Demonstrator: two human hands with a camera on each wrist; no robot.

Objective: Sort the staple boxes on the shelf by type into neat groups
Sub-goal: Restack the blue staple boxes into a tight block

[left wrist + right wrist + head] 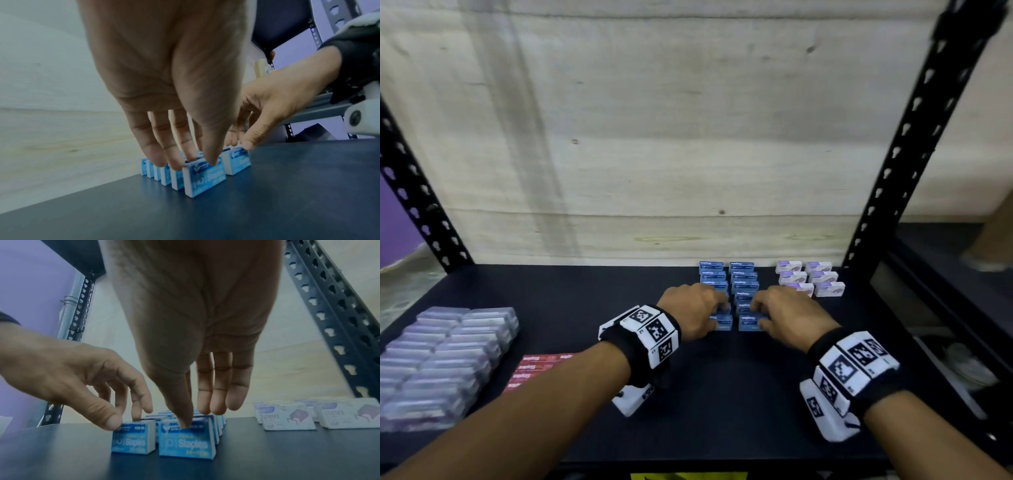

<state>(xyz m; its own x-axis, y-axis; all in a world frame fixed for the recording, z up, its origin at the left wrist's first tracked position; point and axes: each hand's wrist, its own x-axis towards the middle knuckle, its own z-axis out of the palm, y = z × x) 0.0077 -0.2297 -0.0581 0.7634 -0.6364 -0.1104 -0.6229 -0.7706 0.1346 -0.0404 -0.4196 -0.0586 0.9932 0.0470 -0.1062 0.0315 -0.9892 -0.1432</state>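
Even, soft overhead light. Shelf uprights (914,137) bow from wide-angle distortion; beside them, wrist views dim, bluish, palms blurred.

Behind everything you have a pale board wall (654,137), marked with faint seams and a few dark knots. Left of that wall you see a purple surface (393,219). In your right wrist view, a grey pipe (72,308) stands upright against the purple, just left of the wall. Right of the wall, a blurred brown cardboard piece (996,236) shows. Well below the wall, at your near edge, a yellow label (688,475) peeks out.
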